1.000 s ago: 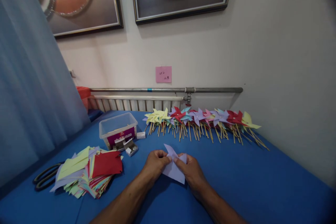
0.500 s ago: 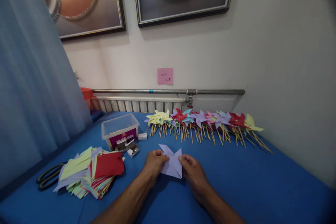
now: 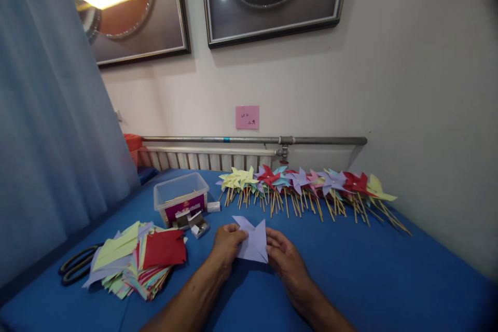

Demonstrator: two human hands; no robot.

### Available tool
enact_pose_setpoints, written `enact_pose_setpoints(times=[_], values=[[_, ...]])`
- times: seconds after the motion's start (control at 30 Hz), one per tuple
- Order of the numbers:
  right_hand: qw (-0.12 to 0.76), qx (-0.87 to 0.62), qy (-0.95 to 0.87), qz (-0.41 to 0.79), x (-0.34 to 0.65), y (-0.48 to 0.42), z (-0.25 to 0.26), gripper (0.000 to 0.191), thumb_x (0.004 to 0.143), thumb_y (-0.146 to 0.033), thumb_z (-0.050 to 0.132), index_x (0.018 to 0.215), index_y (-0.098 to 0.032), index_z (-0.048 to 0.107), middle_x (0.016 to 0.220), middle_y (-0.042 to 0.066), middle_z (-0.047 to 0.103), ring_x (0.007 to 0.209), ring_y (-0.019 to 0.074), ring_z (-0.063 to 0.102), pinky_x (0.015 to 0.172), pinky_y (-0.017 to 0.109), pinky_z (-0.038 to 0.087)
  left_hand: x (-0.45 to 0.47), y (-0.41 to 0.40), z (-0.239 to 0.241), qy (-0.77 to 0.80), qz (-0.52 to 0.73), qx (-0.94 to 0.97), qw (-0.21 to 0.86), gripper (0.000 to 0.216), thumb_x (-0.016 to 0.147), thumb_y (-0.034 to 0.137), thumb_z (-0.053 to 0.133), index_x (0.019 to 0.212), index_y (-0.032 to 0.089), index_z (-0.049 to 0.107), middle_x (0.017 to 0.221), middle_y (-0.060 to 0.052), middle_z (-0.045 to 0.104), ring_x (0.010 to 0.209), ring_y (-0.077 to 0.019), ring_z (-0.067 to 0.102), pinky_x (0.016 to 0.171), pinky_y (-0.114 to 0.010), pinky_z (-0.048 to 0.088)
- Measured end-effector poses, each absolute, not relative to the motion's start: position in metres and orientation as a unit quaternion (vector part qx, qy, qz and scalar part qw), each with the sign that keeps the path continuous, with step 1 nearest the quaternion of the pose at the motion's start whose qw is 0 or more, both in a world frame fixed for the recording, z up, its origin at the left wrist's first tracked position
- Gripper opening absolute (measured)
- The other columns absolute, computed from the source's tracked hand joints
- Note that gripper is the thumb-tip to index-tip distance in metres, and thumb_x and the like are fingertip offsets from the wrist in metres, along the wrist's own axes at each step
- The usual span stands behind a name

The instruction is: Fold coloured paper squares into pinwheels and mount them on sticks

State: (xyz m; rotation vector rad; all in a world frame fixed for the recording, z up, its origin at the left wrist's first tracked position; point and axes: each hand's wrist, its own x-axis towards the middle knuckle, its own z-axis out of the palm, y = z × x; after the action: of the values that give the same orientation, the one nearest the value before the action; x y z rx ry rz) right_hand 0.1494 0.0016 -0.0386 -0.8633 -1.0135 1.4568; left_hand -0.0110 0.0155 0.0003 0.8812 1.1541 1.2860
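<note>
A lilac paper piece, partly folded into pointed flaps, sits between my two hands over the blue table. My left hand pinches its left side with fingers closed. On the other side, my right hand has curled fingers touching the paper's right edge. A stack of coloured cut paper with a red sheet on top lies to the left of my left arm.
A row of finished paper pinwheels on wooden sticks lies along the back of the table. A clear plastic box and small pin boxes stand behind the stack. Black scissors lie far left. A radiator and pipe run behind.
The lilac paper has been turned and folded tighter between my hands, with its flaps now pointing up. The view has tilted slightly upward.
</note>
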Motion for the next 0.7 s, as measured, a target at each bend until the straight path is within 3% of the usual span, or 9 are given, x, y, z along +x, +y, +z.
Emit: enact_pose_setpoints(times=[0.3,0.4,0.5,0.7], values=[[0.576,-0.352,-0.453,0.582,0.15,0.001,-0.042,0.074,0.073,-0.035,0.074,0.143,-0.029,0.051,0.11,0.009,0.076,0.084,0.0249,0.072,0.079,0.041,0.056,-0.012,0.015,0.006,0.488,0.557,0.351,0.573,0.026,0.051,0.023,0.075,0.054,0.019,0.05,0.045,0.004,0.05,0.04,-0.0079,0.039,0.044,-0.022,0.027],[0.57,-0.362,-0.49,0.552,0.149,-0.004,-0.037,0.059,0.076,-0.038,0.074,0.133,-0.027,0.061,0.111,0.009,0.075,0.084,0.0227,0.071,0.079,0.038,0.055,-0.012,0.016,0.003,0.489,0.554,0.357,0.571,0.025,0.052,0.023,0.075,0.054,0.018,0.051,0.045,0.004,0.05,0.041,-0.008,0.04,0.045,-0.022,0.028],[0.551,-0.379,-0.514,0.537,0.15,-0.008,-0.03,0.043,0.076,-0.044,0.076,0.113,-0.024,0.071,0.099,0.007,0.076,0.083,0.022,0.069,0.078,0.036,0.054,-0.011,0.016,0.0,0.496,0.542,0.362,0.574,0.025,0.052,0.024,0.076,0.055,0.018,0.052,0.046,0.003,0.051,0.041,-0.0087,0.041,0.045,-0.023,0.028],[0.525,-0.409,-0.54,0.515,0.154,-0.012,-0.022,0.04,0.08,-0.052,0.074,0.107,-0.023,0.071,0.084,0.003,0.072,0.077,0.0205,0.065,0.073,0.033,0.05,-0.01,0.015,-0.002,0.489,0.539,0.362,0.582,0.028,0.051,0.027,0.079,0.056,0.018,0.053,0.047,0.003,0.053,0.042,-0.0094,0.043,0.046,-0.023,0.03]])
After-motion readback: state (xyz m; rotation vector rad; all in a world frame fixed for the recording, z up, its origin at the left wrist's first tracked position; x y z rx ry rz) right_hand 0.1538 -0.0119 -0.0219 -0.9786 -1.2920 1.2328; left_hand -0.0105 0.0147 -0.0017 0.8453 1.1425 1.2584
